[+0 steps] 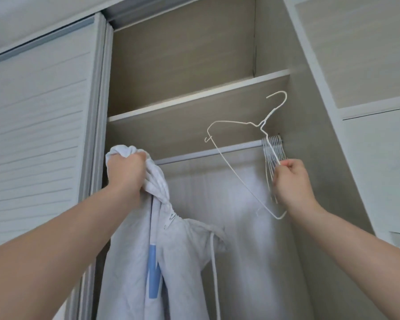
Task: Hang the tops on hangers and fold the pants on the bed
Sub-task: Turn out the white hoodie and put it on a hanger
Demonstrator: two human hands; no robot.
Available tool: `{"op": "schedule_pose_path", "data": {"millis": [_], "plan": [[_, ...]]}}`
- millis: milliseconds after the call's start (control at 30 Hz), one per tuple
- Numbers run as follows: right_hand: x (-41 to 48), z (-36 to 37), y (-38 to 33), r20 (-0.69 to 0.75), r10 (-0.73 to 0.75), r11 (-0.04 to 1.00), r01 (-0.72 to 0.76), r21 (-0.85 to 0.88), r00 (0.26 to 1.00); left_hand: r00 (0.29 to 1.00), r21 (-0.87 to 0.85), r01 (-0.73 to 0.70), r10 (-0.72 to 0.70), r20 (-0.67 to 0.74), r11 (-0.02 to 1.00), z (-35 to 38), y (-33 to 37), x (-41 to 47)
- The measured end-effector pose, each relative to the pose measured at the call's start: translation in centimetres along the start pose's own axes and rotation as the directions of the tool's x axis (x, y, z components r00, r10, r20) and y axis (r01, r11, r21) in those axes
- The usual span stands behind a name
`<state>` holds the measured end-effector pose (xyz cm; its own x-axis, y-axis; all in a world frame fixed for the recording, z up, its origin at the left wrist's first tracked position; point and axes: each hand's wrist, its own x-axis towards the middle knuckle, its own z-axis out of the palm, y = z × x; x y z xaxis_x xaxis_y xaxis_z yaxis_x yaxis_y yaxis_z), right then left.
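My left hand (124,173) is raised in front of the open wardrobe, fist closed on the bunched top of a pale grey hooded top (171,255) that hangs down from it, with a blue patch and a white drawstring showing. My right hand (291,181) pinches one shoulder wire of a white wire hanger (236,158), which is tilted with its hook pointing up and free of the rail. Several more white hangers (271,148) are bunched at the right end of the metal rail (208,153), just behind my right fingers.
A shelf (194,98) crosses the wardrobe above the rail. The slatted sliding door (39,135) stands pushed to the left. White cabinet panels (367,112) close off the right side. The hanging space below the rail holds only the top I am holding.
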<state>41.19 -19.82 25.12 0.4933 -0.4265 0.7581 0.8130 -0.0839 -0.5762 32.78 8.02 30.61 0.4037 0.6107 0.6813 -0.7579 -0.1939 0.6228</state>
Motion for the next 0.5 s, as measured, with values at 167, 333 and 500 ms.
{"op": "schedule_pose_path", "data": {"millis": [167,333,500], "plan": [[-0.1,-0.4,-4.9,0.274,0.054,0.965,-0.121,0.234,0.96,0.993,0.078,-0.078,0.084,-0.087,0.994,-0.7,7.7,-2.3],[0.5,-0.1,-9.3,0.617,0.077,0.897,-0.324,0.3,0.783,0.965,0.102,-0.188,0.203,-0.164,0.977,-1.5,16.0,-5.7],[-2.6,1.1,-12.3,0.623,0.009,0.88,-0.302,0.367,0.782,0.907,0.272,-0.295,0.358,-0.223,0.916,-5.4,22.2,-10.2]]}}
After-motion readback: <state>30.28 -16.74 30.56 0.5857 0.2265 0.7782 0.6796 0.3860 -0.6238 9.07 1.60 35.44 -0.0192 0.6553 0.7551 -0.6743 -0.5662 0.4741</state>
